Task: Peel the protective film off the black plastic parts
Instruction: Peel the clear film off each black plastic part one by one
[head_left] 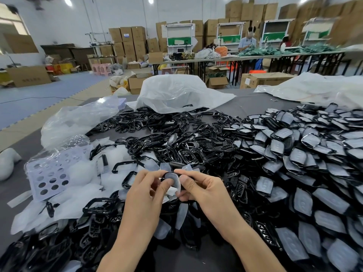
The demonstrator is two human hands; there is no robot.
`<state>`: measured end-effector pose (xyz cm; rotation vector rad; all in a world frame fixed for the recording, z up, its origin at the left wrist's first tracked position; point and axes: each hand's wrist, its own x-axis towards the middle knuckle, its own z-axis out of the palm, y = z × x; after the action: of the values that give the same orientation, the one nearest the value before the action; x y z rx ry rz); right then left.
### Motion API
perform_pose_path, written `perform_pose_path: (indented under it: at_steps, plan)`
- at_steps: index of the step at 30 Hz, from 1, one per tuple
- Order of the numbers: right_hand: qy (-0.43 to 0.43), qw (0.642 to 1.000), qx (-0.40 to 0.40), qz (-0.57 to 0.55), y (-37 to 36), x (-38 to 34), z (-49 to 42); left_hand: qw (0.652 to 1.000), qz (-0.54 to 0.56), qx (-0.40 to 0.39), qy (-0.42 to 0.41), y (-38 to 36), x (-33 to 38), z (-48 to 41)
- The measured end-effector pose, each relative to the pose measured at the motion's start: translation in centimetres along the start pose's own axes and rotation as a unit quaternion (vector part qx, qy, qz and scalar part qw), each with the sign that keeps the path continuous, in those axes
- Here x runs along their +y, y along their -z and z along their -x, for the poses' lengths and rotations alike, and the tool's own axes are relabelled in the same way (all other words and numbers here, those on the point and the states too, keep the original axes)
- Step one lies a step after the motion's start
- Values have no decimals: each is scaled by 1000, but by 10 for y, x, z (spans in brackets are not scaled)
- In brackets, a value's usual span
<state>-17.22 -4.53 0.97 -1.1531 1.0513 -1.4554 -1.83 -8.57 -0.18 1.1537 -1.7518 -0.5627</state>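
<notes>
The black plastic part [167, 174] is between the two hands, lifted a little above the heap, and I see it close to the middle of my view. A whitish protective film [176, 183] covers the face turned to me; if one edge is already lifted I cannot tell. The left hand [145, 191] pinches the part from its side, the thumb lying on the film and the other fingers curled behind. The right hand [198, 189] pinches the opposite end, thumb on top and fingers bent under. The two thumbs are nearly touching.

Just under the hands and toward the body lie more black pieces mixed with loose film scraps [181, 213]. To the left of the left hand is a heap of peeled white films [86, 185], and further left a pale sheet with round holes [49, 179] inside a clear bag. Beyond the hands, bare black frames [167, 138] are spread on the grey table [245, 107]. To the right of the right hand is a large pile of parts with film on them [294, 154]. Far beyond the hands stands a crumpled white plastic bag [176, 93].
</notes>
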Motion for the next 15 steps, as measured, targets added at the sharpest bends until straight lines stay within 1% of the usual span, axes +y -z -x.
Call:
perform_pose_path:
  at_steps: [2,5,7,9,12,15]
  plan:
    - [1,1000,-8,-11,-2,-1,0,999,32,-14,26,0,1,0]
    - [13,1000,6,26,-2,1,-1,993,89,-42,63,1,5,1]
    - [24,998,32,42,0,4,-2,988,124,-70,64,1,8,1]
    - [24,998,48,33,2,4,-2,982,155,-87,61,2,11,1]
    - [19,999,32,19,3,3,-3,978,179,-89,63,2,13,1]
    - [13,1000,17,-6,1,2,-3,980,168,-91,54,3,13,2]
